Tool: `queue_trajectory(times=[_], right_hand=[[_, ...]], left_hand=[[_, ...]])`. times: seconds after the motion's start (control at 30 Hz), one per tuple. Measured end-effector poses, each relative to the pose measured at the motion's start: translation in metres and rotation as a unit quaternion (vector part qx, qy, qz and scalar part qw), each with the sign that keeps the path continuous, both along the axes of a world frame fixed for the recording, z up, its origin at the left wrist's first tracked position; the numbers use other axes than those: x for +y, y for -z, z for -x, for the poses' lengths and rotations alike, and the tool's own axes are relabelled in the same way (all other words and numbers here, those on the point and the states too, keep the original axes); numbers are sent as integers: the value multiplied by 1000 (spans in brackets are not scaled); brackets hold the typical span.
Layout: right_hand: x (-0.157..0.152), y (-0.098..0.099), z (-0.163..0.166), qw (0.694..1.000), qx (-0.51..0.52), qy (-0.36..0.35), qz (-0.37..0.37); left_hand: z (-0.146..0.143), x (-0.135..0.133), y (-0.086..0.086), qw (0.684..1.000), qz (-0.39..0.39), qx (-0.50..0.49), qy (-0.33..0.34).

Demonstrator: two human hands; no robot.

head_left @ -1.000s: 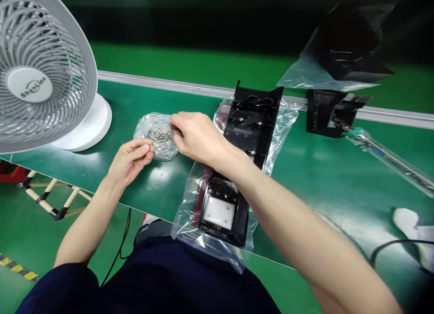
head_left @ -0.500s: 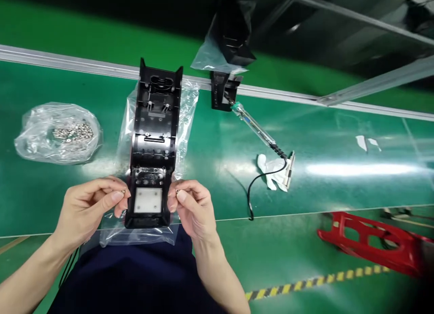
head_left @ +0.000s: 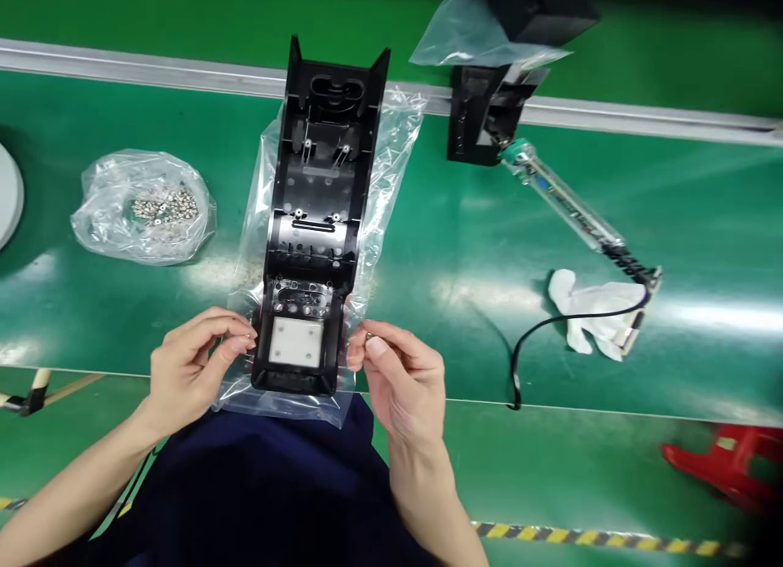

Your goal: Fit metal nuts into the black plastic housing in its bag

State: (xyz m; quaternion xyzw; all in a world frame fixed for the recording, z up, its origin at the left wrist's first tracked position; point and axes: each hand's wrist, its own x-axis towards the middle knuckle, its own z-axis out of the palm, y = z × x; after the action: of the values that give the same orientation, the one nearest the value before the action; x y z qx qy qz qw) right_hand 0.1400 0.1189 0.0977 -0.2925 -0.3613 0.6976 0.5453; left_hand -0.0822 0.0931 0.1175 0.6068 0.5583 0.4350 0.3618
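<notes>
**A:** Head view first: what filled it?

**B:** The green conveyor belt [head_left: 428,249] did, with a metal rail along its far edge. The largest thing on it was a long black plastic housing [head_left: 315,224], lying open side up on a clear plastic bag [head_left: 391,167] and running from the far rail to the near edge, where a white square pad sat in it.

**A:** And around it?

**B:** Toward the left edge lay a crumpled clear bag of small silver screws [head_left: 145,210], well apart from the housing. To the right lay an electric screwdriver with a clear barrel [head_left: 566,201], its black cable running to a white cloth glove [head_left: 596,310].

**A:** The hands?

**B:** The left hand [head_left: 192,367] was just beside the housing's near left corner, fingers pinched narrow; what they held, I could not tell. The right hand [head_left: 400,371], at the near right corner, pinched a tiny metal screw [head_left: 369,336] between thumb and forefinger.
</notes>
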Motion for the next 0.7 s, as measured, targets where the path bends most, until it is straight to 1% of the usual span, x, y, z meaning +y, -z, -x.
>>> queue_trajectory(times=[0.07,0.17,0.23,0.3,0.4,0.5,0.63,0.7], right_hand=[[-4,2,-3,1000,-24,-3,-16],[-9,2,-6,997,-61,1,-38],[-11,0,-7,994,-91,6,-53],[-12,-2,-7,992,-114,11,-61],[-12,-4,-8,990,-125,13,-70],[-13,-3,-10,988,-126,19,-85],[-17,1,-15,973,-185,73,-115],[-18,1,-17,968,-200,88,-125]], left_hand=[[1,0,3,993,-77,80,25],[-1,5,7,970,-169,169,41],[-4,10,8,949,-214,229,35],[-9,15,9,930,-241,277,23],[-17,23,10,912,-249,325,7],[-24,29,11,902,-241,357,-8],[-32,36,12,900,-213,379,-33],[-36,38,12,898,-207,386,-45]])
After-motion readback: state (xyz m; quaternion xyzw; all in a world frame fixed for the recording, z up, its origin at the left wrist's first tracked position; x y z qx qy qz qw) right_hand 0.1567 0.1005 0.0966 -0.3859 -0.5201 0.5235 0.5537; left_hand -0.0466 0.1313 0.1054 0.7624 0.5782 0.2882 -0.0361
